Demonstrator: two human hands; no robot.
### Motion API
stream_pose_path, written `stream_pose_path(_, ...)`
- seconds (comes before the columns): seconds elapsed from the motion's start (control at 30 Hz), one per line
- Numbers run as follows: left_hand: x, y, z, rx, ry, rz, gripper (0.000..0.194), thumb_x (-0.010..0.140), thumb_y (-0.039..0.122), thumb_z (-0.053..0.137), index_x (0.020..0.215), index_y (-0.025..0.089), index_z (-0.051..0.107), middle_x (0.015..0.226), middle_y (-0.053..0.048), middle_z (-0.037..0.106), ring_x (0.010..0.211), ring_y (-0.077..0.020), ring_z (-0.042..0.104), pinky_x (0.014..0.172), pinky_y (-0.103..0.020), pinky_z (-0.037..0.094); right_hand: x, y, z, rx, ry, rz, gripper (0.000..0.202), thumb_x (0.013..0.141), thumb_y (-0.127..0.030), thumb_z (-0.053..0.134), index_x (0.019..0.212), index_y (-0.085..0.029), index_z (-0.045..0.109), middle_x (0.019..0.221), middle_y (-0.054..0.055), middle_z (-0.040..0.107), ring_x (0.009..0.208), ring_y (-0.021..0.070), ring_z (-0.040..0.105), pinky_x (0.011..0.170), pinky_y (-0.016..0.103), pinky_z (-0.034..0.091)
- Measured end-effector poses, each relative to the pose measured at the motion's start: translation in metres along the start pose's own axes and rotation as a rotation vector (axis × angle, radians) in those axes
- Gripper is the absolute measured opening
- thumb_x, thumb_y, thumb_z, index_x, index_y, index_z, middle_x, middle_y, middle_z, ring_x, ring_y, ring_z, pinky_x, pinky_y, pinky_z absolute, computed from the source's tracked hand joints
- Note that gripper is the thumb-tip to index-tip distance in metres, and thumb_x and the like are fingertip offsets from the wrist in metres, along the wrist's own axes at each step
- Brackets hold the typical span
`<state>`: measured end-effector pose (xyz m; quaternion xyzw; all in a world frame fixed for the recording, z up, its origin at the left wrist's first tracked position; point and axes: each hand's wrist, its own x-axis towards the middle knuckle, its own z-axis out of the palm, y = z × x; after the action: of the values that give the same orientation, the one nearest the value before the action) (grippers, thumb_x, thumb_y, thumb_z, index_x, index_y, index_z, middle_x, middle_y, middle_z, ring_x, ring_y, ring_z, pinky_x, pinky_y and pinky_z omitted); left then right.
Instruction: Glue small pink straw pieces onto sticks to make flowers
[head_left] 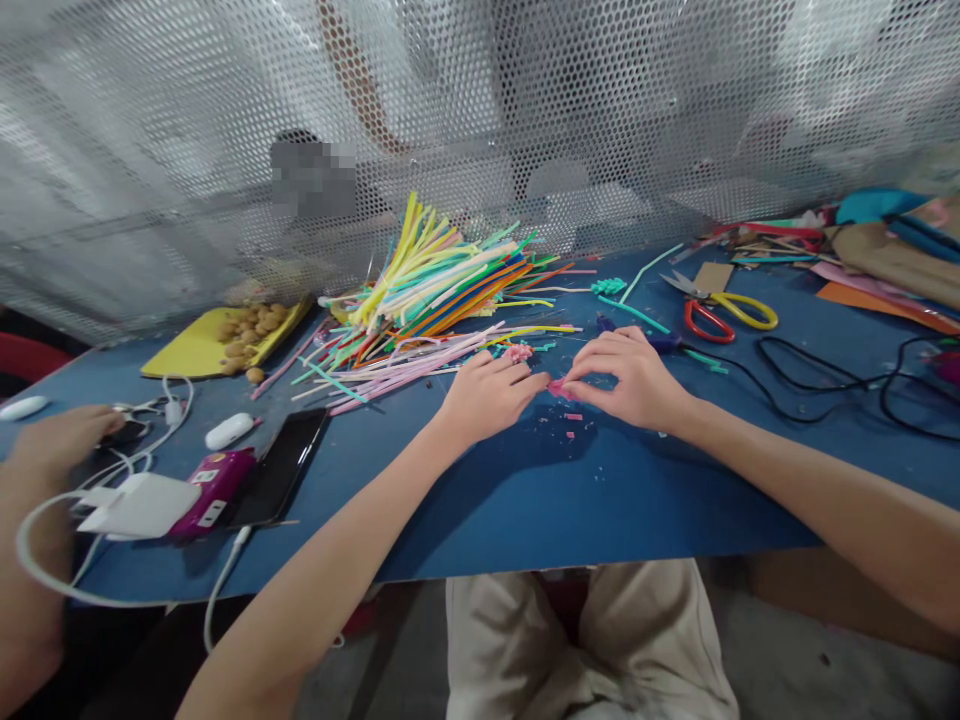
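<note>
Right hand pinches a small pink piece low over the blue table, while the left hand, its grip unclear, touches it, seemingly to steady it near loose multicoloured strips.

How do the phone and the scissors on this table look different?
The phone is a flat slab with a dark screen, while the scissors have metal blades and red and yellow handle loops. The phone is one solid rectangle; the scissors stand spread open. Both lie on the blue table, with neither hand holding them.
</note>
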<state>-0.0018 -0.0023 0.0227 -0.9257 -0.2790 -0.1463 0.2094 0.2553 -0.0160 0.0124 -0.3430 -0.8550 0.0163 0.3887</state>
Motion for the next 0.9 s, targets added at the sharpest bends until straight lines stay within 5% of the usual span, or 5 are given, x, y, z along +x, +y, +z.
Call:
stream_pose_path(0.2,0.000,0.002,0.000,-0.145,0.255,-0.116,0.020,0.103,0.034,0.057,0.116,0.026,0.070,0.120,-0.005,0.073,0.114,-0.0214,0.063,0.100,-0.039,0.041,0.002,0.001,-0.001,0.005,0.051,0.143,0.016,0.095,-0.037,0.071,0.086,-0.025,0.072,0.090,0.000,0.076,0.082,0.0183,0.066,0.091,0.042,0.036)
stream_pose_path(0.3,0.001,0.006,-0.003,-0.275,0.347,-0.127,0.015,0.101,0.030,0.060,0.109,0.025,0.071,0.116,-0.005,0.074,0.113,-0.0201,0.064,0.105,-0.039,0.044,0.003,0.006,0.001,0.035,0.105,0.254,0.016,0.096,-0.035,0.067,0.086,-0.023,0.070,0.089,0.002,0.074,0.077,0.0183,0.063,0.086,0.041,0.041)
stream_pose_path(0.4,0.004,0.010,-0.003,-0.414,0.296,-0.104,0.015,0.101,0.029,0.059,0.102,0.024,0.072,0.105,-0.003,0.077,0.109,-0.0185,0.066,0.105,-0.038,0.046,0.003,0.009,0.003,0.152,0.157,0.302,0.017,0.097,-0.035,0.064,0.085,-0.023,0.068,0.089,0.004,0.073,0.078,0.0195,0.063,0.077,0.038,0.045)
stream_pose_path(0.63,0.010,0.016,0.008,-0.738,0.275,-0.475,0.031,0.103,0.045,0.055,0.115,0.021,0.071,0.114,-0.007,0.077,0.104,-0.0188,0.070,0.093,-0.035,0.054,0.003,0.001,0.003,0.124,0.142,0.233,0.017,0.098,-0.033,0.063,0.086,-0.023,0.068,0.093,0.004,0.075,0.091,0.0236,0.062,0.091,0.045,0.043)
stream_pose_path(0.9,0.008,0.012,0.012,-0.846,0.255,-0.444,0.034,0.103,0.048,0.054,0.100,0.021,0.073,0.108,-0.006,0.078,0.110,-0.0191,0.071,0.092,-0.031,0.054,0.002,-0.006,0.002,0.129,0.017,0.154,0.016,0.096,-0.036,0.068,0.086,-0.024,0.071,0.095,0.003,0.077,0.096,0.0235,0.064,0.096,0.045,0.039)
